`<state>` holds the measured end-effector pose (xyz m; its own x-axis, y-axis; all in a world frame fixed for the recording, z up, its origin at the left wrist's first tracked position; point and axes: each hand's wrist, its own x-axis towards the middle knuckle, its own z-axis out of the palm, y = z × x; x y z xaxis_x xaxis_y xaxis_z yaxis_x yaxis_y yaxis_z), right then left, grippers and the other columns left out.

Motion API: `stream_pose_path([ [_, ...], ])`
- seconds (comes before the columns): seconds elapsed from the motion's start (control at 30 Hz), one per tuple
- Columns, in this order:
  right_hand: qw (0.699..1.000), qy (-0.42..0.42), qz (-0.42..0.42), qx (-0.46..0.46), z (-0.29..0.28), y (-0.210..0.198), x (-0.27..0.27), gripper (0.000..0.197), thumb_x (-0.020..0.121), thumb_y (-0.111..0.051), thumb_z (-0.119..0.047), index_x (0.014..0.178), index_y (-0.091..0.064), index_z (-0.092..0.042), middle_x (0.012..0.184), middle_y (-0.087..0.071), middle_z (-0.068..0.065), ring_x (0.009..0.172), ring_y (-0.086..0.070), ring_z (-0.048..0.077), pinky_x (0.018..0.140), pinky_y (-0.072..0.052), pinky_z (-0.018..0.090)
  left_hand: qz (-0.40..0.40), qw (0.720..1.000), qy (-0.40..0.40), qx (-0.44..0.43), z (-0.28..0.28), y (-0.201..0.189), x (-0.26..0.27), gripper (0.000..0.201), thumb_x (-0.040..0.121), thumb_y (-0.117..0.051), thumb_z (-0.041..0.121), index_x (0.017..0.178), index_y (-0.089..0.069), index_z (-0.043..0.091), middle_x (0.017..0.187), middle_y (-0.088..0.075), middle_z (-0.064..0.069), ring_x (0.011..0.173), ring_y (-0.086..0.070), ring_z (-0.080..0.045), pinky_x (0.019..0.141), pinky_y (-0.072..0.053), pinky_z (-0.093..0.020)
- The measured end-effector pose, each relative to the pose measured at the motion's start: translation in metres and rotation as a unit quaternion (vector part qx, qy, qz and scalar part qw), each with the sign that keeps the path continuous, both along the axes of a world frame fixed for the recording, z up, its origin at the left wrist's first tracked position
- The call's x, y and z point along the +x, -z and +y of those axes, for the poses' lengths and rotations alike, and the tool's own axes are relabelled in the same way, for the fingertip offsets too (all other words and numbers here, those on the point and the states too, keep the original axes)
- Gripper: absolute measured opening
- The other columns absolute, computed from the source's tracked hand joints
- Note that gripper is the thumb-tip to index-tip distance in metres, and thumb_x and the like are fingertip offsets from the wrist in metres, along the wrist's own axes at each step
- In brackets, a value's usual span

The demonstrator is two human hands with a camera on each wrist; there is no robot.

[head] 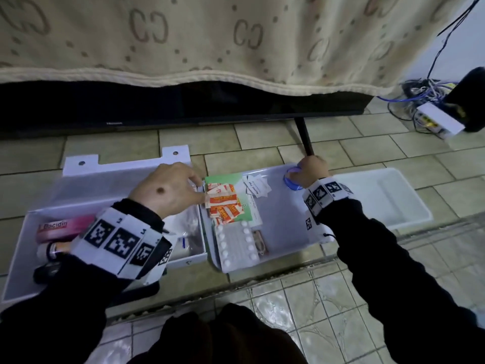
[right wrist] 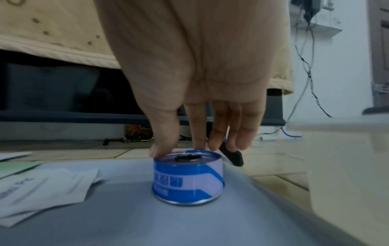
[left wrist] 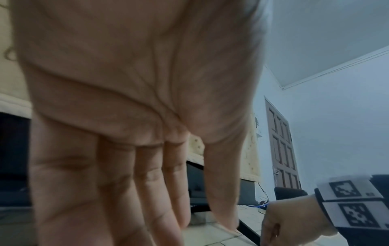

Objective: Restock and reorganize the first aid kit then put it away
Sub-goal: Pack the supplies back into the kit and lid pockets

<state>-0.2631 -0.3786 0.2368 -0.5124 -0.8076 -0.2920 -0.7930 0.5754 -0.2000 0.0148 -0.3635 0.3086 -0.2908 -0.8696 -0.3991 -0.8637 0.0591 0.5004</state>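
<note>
The white first aid box (head: 91,185) lies open on the floor at left, with a pink tube (head: 60,227) inside. Beside it a pale tray (head: 288,227) holds orange plasters (head: 223,203), a green packet (head: 223,178), white sachets (head: 257,186) and a pill blister (head: 237,244). My left hand (head: 199,190) reaches to the tray's left edge with its fingers (left wrist: 172,191) straight, the thumb touching the plasters. My right hand (head: 296,177) pinches the top rim of a blue and white tape roll (right wrist: 187,181) that stands on the tray's far right corner (head: 290,181).
A white tub (head: 380,198) with nothing in it sits right of the tray. Behind stands a black TV under a beige blanket, its stand leg (head: 304,137) just beyond my right hand. Cables and a white router (head: 438,119) lie at far right. The floor is tiled.
</note>
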Motion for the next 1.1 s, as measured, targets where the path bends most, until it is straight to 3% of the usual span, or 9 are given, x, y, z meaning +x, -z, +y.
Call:
stream_pose_path([
  [0.07, 1.000, 0.000, -0.003, -0.013, -0.004, 0.005, -0.001, 0.029, 0.085, -0.048, -0.025, 0.065, -0.042, -0.005, 0.085, -0.048, 0.015, 0.084, -0.050, 0.031, 0.068, -0.036, 0.028, -0.008, 1.000, 0.010, -0.005, 0.001, 0.002, -0.009, 0.031, 0.082, -0.068, 0.034, 0.109, -0.063, 0.019, 0.113, -0.062, 0.000, 0.100, -0.058, -0.019, 0.088, -0.047, -0.034],
  [0.2, 1.000, 0.013, -0.025, -0.008, -0.001, 0.003, -0.001, 0.037, 0.081, -0.063, -0.028, 0.103, -0.051, 0.000, 0.104, -0.059, 0.016, 0.096, -0.057, 0.032, 0.068, -0.042, 0.031, -0.004, 1.000, 0.012, -0.004, 0.000, 0.005, -0.016, 0.032, 0.081, -0.067, 0.038, 0.109, -0.064, 0.021, 0.112, -0.064, 0.001, 0.103, -0.056, -0.018, 0.090, -0.046, -0.035],
  [0.33, 0.999, -0.018, -0.030, -0.038, -0.001, -0.016, 0.004, 0.037, 0.077, -0.072, -0.017, 0.107, -0.061, 0.004, 0.115, -0.061, 0.019, 0.106, -0.057, 0.032, 0.076, -0.046, 0.032, 0.006, 1.000, -0.027, -0.005, -0.003, 0.002, 0.015, 0.029, 0.082, -0.066, 0.038, 0.106, -0.064, 0.023, 0.111, -0.065, -0.002, 0.098, -0.060, -0.021, 0.089, -0.048, -0.034],
  [0.43, 0.992, -0.061, -0.044, -0.098, -0.005, -0.041, 0.032, 0.029, 0.076, -0.073, -0.016, 0.100, -0.066, -0.003, 0.107, -0.065, 0.016, 0.096, -0.060, 0.030, 0.070, -0.039, 0.027, -0.003, 0.998, -0.057, -0.018, -0.009, 0.001, 0.057, 0.025, 0.085, -0.064, 0.028, 0.108, -0.065, 0.019, 0.111, -0.064, -0.004, 0.096, -0.060, -0.019, 0.087, -0.046, -0.028],
  [0.6, 0.961, -0.158, -0.151, -0.168, -0.013, -0.080, 0.129, 0.024, 0.075, -0.073, -0.022, 0.097, -0.068, -0.013, 0.092, -0.067, 0.011, 0.084, -0.066, 0.029, 0.080, -0.052, 0.037, -0.086, 0.993, -0.065, -0.044, -0.028, 0.016, 0.118, 0.038, 0.083, -0.068, 0.019, 0.120, -0.058, 0.018, 0.125, -0.056, -0.006, 0.107, -0.055, -0.024, 0.087, -0.040, -0.029],
  [0.77, 0.936, -0.254, -0.203, -0.136, -0.005, -0.079, 0.233, 0.012, 0.071, -0.072, -0.025, 0.080, -0.063, -0.023, 0.072, -0.060, -0.001, 0.066, -0.057, 0.012, 0.053, -0.040, 0.010, -0.095, 0.995, -0.024, -0.023, -0.043, 0.032, 0.141, 0.034, 0.079, -0.071, 0.013, 0.112, -0.063, 0.019, 0.119, -0.059, -0.006, 0.113, -0.052, -0.022, 0.092, -0.045, -0.033],
  [0.93, 0.943, -0.294, -0.136, -0.071, 0.004, -0.053, 0.284, 0.020, 0.074, -0.067, -0.018, 0.092, -0.066, -0.010, 0.088, -0.057, 0.007, 0.092, -0.055, 0.023, 0.060, -0.037, 0.023, -0.082, 0.995, 0.006, -0.051, -0.049, 0.038, 0.148, 0.028, 0.075, -0.071, 0.010, 0.099, -0.072, 0.025, 0.103, -0.067, -0.003, 0.083, -0.053, -0.018, 0.078, -0.046, -0.029],
  [1.0, 0.949, -0.283, -0.124, -0.056, 0.004, -0.046, 0.291, 0.023, 0.075, -0.066, -0.016, 0.096, -0.064, -0.004, 0.100, -0.062, 0.013, 0.096, -0.059, 0.029, 0.068, -0.045, 0.030, -0.081, 0.995, 0.014, -0.063, -0.050, 0.040, 0.149, 0.029, 0.075, -0.071, 0.009, 0.099, -0.072, 0.026, 0.104, -0.066, -0.003, 0.084, -0.051, -0.018, 0.077, -0.045, -0.029],
  [1.1, 0.962, -0.256, -0.094, -0.024, 0.001, -0.041, 0.298, 0.033, 0.075, -0.067, -0.018, 0.102, -0.059, -0.001, 0.107, -0.061, 0.017, 0.088, -0.062, 0.033, 0.060, -0.048, 0.033, -0.078, 0.994, 0.012, -0.070, -0.052, 0.040, 0.151, 0.029, 0.074, -0.073, 0.009, 0.097, -0.072, 0.028, 0.106, -0.064, -0.004, 0.094, -0.057, -0.023, 0.073, -0.043, -0.029],
])
